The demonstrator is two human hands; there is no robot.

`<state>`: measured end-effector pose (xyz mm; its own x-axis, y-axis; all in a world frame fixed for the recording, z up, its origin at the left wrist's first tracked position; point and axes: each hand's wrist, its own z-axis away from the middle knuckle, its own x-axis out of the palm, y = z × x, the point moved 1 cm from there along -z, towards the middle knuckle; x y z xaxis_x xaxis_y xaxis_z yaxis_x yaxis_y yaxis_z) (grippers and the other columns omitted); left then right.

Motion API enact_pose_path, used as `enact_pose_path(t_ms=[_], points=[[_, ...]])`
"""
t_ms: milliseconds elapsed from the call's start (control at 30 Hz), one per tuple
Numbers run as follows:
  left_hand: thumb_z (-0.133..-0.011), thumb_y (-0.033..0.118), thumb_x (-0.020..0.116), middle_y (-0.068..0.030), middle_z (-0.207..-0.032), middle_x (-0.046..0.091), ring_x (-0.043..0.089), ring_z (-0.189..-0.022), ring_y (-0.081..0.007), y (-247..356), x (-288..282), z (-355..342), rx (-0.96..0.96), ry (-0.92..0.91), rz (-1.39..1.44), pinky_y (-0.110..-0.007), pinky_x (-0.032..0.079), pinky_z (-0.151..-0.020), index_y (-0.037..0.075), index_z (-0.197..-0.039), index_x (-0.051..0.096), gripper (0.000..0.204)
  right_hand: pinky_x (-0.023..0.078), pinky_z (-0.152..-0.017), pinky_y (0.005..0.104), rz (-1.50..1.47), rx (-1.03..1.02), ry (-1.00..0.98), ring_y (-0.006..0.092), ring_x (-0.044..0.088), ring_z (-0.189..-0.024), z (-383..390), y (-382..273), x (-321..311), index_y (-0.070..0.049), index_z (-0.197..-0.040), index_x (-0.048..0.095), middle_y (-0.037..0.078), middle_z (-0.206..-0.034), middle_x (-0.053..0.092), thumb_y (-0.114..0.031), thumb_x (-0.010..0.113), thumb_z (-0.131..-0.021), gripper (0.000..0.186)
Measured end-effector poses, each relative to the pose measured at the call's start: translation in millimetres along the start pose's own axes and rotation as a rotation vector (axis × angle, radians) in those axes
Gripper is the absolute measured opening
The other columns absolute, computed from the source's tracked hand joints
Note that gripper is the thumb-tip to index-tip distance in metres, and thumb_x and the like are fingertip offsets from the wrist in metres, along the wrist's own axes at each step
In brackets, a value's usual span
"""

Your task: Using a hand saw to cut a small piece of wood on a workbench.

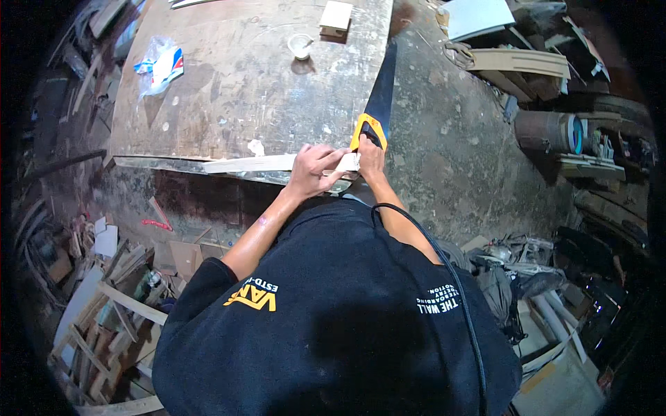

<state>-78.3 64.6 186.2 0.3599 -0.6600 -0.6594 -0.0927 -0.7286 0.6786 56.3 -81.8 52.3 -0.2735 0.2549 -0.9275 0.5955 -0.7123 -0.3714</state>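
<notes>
My right hand (372,159) is closed round the yellow and black handle of a hand saw (373,125), at the right front corner of the workbench. The saw's dark blade points away from me along the bench's right edge. A pale wooden strip (253,163) lies along the front edge of the bench. Over its right part rests my left hand (316,169), fingers bent round the strip and pressing it down. The strip's right end sticks out between my two hands, close to the saw handle.
On the worn workbench (215,90) are a small white cup (300,46), a crumpled plastic bag (159,66) and a wooden block (336,19). Scrap wood (118,312) heaps up at the lower left. Boards and a large pipe (548,132) lie to the right. A dark cord (444,256) hangs across my body.
</notes>
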Motion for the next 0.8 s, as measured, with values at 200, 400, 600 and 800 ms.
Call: enact_pose_path(t_ms=[200,400,600,800], points=[[-0.076,0.033,0.081,-0.0034,-0.09,0.068,0.062,-0.078,-0.022,-6.1,-4.1,1.7,-0.077,-0.01,-0.032,-0.036,0.042,-0.068,0.015,-0.12,0.07,0.049,0.057,-0.068,0.0484,0.053,-0.009,-0.162,0.0384,0.071,-0.078,-49.1,-23.9,8.5,-0.002,-0.097,0.054,0.021,-0.088,0.068,-0.017,0.063,-0.084,0.022],[-0.077,0.034,0.079,-0.0039,-0.082,0.062,0.059,-0.072,-0.0234,-11.6,-6.7,1.7,-0.132,0.006,-0.027,-0.037,0.041,-0.066,0.014,-0.118,0.071,0.047,0.058,-0.071,0.0495,0.064,0.029,-0.234,0.04,0.071,-0.08,-54.2,-34.8,25.2,-0.001,-0.097,0.054,0.024,-0.093,0.068,-0.018,0.062,-0.084,0.022],[-0.077,0.034,0.078,-0.0046,-0.08,0.061,0.059,-0.071,-0.0244,-21.2,-3.3,14.5,-0.164,0.037,-0.04,-0.038,0.041,-0.065,0.013,-0.117,0.071,0.046,0.056,-0.07,0.052,0.037,0.016,-0.219,0.0412,0.069,-0.079,-42.7,-41.4,22.0,-0.002,-0.098,0.051,0.022,-0.09,0.065,-0.018,0.062,-0.086,0.023],[-0.077,0.033,0.079,-0.0057,-0.077,0.059,0.059,-0.07,-0.0252,-24.8,-6.7,18.1,-0.208,0.017,-0.03,-0.038,0.043,-0.064,0.012,-0.116,0.071,0.045,0.055,-0.07,0.052,0.05,0.06,-0.232,0.0402,0.069,-0.082,-37.7,-44.3,18.2,-0.003,-0.101,0.05,0.021,-0.095,0.064,-0.016,0.062,-0.087,0.022]])
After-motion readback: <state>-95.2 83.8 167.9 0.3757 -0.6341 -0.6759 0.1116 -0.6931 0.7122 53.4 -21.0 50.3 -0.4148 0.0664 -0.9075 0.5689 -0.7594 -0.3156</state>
